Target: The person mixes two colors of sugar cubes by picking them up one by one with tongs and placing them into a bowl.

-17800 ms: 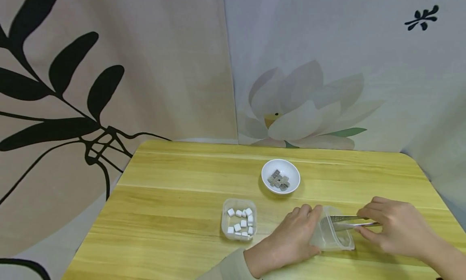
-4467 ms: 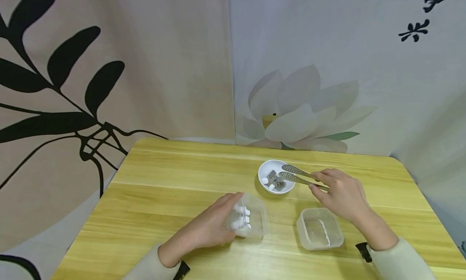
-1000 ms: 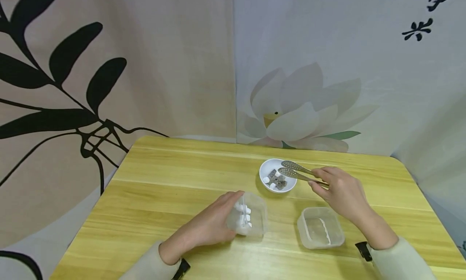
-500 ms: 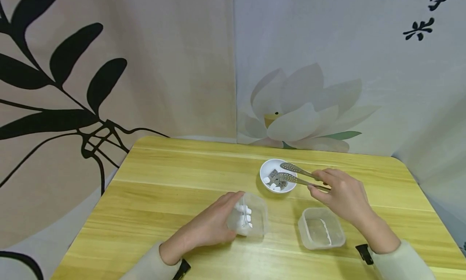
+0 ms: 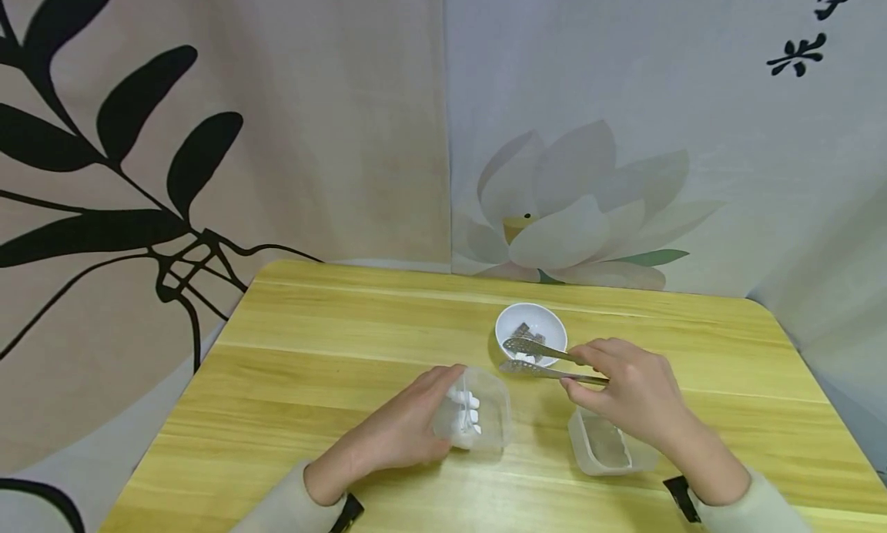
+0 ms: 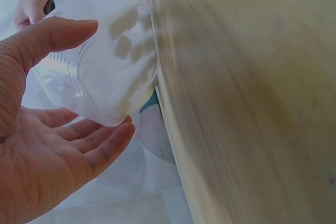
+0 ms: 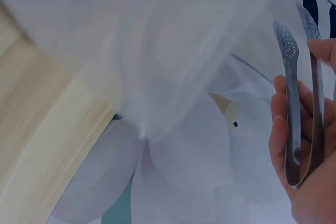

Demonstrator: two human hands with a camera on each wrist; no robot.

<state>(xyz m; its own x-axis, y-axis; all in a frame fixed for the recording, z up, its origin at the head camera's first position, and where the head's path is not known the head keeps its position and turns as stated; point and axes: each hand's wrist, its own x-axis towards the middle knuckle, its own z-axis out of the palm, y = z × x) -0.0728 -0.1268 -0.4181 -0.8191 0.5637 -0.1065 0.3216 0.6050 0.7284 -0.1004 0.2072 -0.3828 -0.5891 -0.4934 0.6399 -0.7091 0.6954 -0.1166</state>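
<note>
My left hand (image 5: 395, 431) grips a clear plastic container (image 5: 493, 410), tilted to the right; white cubes (image 5: 471, 416) are heaped inside. The left wrist view shows the thumb on one side of the container (image 6: 94, 77) and the fingers on the other. Metal tongs (image 5: 540, 348) with perforated tips are held in my right hand (image 5: 640, 394). Their arms stand apart with nothing visible between them, the tips over the front rim of a white bowl (image 5: 509, 317). In that bowl lie grey cubes (image 5: 524, 330) and white cubes (image 5: 524, 357), partly hidden by the tongs.
A second clear container (image 5: 587, 450) stands below my right hand, partly covered by it; a blurred translucent container (image 7: 157, 40) fills much of the right wrist view. Everything stands on a wooden table (image 5: 312, 379), with a printed curtain (image 5: 346, 132) behind its far edge.
Earlier the left hand held the right container and the bowl showed only grey cubes; now white ones lie there too. In the last half second the tongs moved left and nearer from above the bowl.
</note>
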